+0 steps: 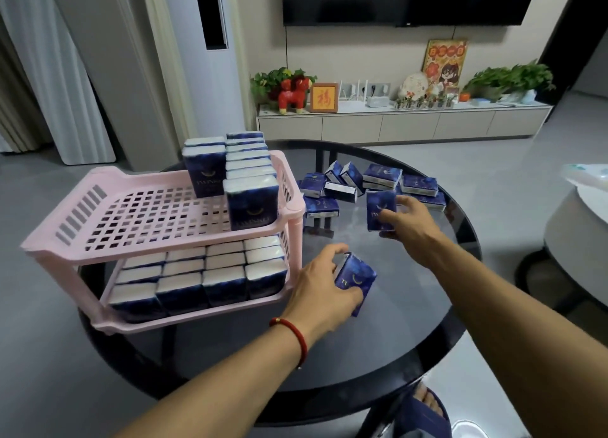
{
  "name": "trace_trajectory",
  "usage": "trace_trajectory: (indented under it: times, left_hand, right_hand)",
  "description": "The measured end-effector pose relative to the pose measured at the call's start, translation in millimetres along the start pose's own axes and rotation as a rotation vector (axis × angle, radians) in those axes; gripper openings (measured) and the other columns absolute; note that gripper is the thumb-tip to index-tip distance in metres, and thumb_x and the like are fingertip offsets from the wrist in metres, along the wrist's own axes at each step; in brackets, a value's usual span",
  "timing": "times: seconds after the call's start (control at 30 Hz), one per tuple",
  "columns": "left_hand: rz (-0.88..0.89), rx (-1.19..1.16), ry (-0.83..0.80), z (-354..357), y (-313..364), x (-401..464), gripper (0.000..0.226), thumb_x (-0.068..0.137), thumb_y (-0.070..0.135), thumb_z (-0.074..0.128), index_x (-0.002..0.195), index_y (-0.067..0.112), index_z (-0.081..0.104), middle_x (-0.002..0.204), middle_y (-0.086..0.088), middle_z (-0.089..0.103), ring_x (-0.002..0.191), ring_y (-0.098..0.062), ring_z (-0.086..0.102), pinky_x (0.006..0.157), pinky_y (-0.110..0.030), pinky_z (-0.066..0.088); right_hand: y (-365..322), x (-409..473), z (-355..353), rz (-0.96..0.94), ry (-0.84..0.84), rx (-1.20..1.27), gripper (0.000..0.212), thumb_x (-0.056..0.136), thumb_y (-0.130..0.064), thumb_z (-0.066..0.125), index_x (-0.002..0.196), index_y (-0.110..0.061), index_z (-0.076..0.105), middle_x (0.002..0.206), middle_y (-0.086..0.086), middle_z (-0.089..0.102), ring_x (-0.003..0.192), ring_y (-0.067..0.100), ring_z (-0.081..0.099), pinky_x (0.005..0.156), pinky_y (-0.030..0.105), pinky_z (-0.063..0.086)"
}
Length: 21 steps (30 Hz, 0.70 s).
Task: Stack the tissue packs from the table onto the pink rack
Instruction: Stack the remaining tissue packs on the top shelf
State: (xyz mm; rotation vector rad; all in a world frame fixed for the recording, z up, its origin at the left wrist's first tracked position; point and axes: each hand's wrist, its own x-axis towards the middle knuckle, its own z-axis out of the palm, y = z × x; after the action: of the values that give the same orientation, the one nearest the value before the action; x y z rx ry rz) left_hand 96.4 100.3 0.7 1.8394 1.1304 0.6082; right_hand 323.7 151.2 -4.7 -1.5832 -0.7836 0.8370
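A pink two-tier rack (108,187) stands on the left of a round dark glass table (411,322). Its lower shelf is packed with several dark blue tissue packs (184,289). Several more packs (251,204) stand in rows at the back right of the upper shelf. My left hand (324,283) grips one blue pack (357,278) just right of the rack's lower shelf. My right hand (409,224) holds another pack (381,209) upright above the table. A loose pile of packs (383,174) lies on the far part of the table.
A white round seat or stool (579,233) stands to the right of the table. Behind the table runs a long white TV cabinet (404,122) with plants and ornaments. My foot in a slipper (427,404) shows below the table's front edge.
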Motion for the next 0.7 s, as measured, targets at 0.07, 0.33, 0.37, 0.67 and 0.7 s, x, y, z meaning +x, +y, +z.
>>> trace_trajectory:
  times: [0.07,0.33,0.37,0.67,0.7]
  left_hand:
    - [-0.004,-0.051,0.004,4.1,1.4,1.4,0.061,0.081,0.014,0.075,0.133,0.036,0.053,0.110,0.005,0.069,0.084,-0.008,0.067,0.066,-0.011,0.053]
    - [-0.097,-0.390,0.126,22.8,10.5,2.2,0.043,0.072,0.010,0.064,0.102,0.039,0.068,0.097,-0.010,0.075,0.086,-0.026,0.072,0.076,-0.041,0.061]
    - [-0.101,-0.430,0.135,23.1,11.4,1.0,0.042,0.076,0.004,0.063,0.101,0.037,0.069,0.099,-0.014,0.075,0.085,-0.025,0.071,0.072,-0.037,0.061]
    - [-0.023,-0.503,0.112,17.7,1.4,-25.1,0.049,0.062,0.009,0.062,0.110,0.020,0.066,0.099,-0.004,0.075,0.093,-0.019,0.070,0.070,-0.022,0.055]
    - [0.022,-0.437,0.097,16.5,-1.6,-28.1,0.050,0.065,0.006,0.069,0.113,0.021,0.063,0.104,-0.004,0.074,0.098,-0.018,0.071,0.078,-0.023,0.058]
  right_hand:
    - [-8.0,-29.5,-23.1,-0.020,-0.154,0.111,0.057,0.091,0.005,0.065,0.139,-0.022,0.050,0.118,0.015,0.065,0.097,0.031,0.071,0.077,0.042,0.063]
    - [-21.9,-111.3,-63.0,-0.172,-0.478,-0.110,0.043,0.095,-0.004,0.066,0.128,-0.032,0.066,0.122,0.003,0.071,0.112,0.024,0.069,0.092,0.044,0.060]
    - [-25.4,-115.8,-62.9,-0.199,-0.495,-0.149,0.043,0.095,-0.005,0.068,0.128,-0.032,0.066,0.121,0.000,0.072,0.112,0.021,0.069,0.092,0.042,0.060]
    - [-8.5,-121.8,-27.7,-0.535,-0.534,-0.763,0.060,0.082,-0.031,0.084,0.134,-0.039,0.053,0.130,-0.010,0.047,0.110,0.012,0.056,0.086,0.028,0.059]
    - [-5.6,-122.4,-24.3,-0.562,-0.544,-0.750,0.061,0.082,-0.034,0.084,0.135,-0.034,0.054,0.127,-0.009,0.051,0.109,0.012,0.057,0.085,0.028,0.058]
